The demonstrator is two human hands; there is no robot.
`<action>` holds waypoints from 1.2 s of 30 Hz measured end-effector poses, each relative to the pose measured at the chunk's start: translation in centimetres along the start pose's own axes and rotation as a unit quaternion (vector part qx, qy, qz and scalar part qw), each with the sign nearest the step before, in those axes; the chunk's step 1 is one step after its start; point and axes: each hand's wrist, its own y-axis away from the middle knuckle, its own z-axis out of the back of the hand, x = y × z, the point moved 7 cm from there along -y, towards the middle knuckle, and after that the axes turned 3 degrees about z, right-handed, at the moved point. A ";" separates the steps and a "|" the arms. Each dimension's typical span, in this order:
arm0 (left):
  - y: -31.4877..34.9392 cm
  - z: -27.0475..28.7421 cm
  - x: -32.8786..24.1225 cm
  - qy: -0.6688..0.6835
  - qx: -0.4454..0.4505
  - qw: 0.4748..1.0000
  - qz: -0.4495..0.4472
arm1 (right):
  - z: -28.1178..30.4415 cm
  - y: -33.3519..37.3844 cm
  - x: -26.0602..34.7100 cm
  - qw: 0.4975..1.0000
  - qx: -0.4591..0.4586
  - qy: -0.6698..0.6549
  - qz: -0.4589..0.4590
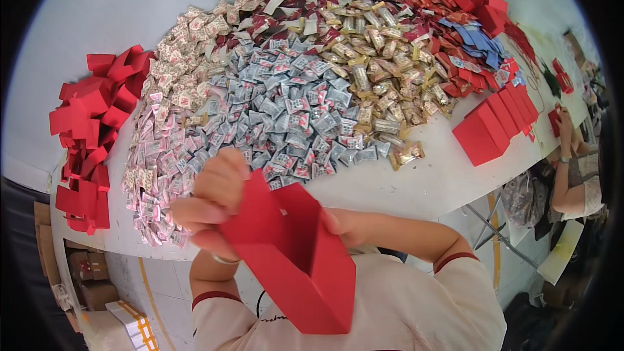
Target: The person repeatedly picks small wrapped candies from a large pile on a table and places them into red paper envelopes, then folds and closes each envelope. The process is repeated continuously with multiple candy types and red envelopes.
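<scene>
A red cardboard box point(296, 286) is held close to my body, tilted, with its open top showing a dark inside. My left hand point(213, 200) is closed on its left upper edge, slightly blurred. On the other side, my right hand point(341, 224) grips the right edge, its thumb at the rim and its other fingers mostly hidden behind the box. Just beyond the box lie grey-blue wrapped sweets point(286, 117), and pink-and-white wrapped sweets point(156, 169) are nearest my left hand.
Cream point(188, 45), gold point(383, 84) and dark red packets point(260, 26) heap the white table point(416, 185). Red boxes pile up at left point(91, 117); a row of red boxes point(494, 123) stands at right. Blue packets point(478, 42) lie far right. Another person's arm point(564, 169) is beyond.
</scene>
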 end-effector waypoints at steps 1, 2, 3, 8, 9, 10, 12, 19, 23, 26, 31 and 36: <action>0.5 -0.7 0.5 0.019 0.062 0.998 0.007 | -0.1 0.6 0.2 1.000 -0.010 -0.017 0.016; 1.1 -1.3 1.0 0.037 0.125 0.991 0.015 | 0.4 1.5 1.2 0.996 -0.069 0.011 0.047; 1.2 -1.4 1.8 -0.024 0.091 0.992 0.081 | 0.7 3.1 2.3 0.988 -0.128 0.038 0.076; 7.4 -2.6 4.0 0.014 0.235 0.880 0.412 | 7.1 10.5 7.0 0.824 -0.308 0.389 0.274; 9.4 -2.0 4.3 -0.084 0.246 0.863 0.434 | 7.0 10.4 7.3 0.783 -0.326 0.439 0.296; 11.4 -1.2 4.6 -0.181 0.255 0.836 0.451 | 6.1 9.3 6.9 0.813 -0.275 0.445 0.256; 13.6 0.4 3.7 -0.167 0.273 0.882 0.345 | 8.1 8.6 11.8 0.814 -0.272 0.430 0.280; 12.7 3.2 3.2 -0.169 0.286 0.888 0.318 | 15.0 -0.6 27.4 0.272 -0.292 0.915 0.061; 12.5 4.3 3.3 -0.142 0.226 0.912 0.310 | 16.6 -5.2 27.3 0.387 -0.263 0.862 -0.195; 12.6 5.1 3.8 -0.106 0.211 0.917 0.322 | 16.8 -4.5 29.8 0.559 -0.303 0.765 -0.107; 12.3 5.0 4.7 -0.071 0.199 0.915 0.343 | 15.9 -6.9 36.9 0.438 -0.392 0.809 0.030; 12.1 5.9 3.9 -0.124 0.197 0.924 0.303 | 17.1 -15.6 36.7 0.352 -0.285 0.882 0.131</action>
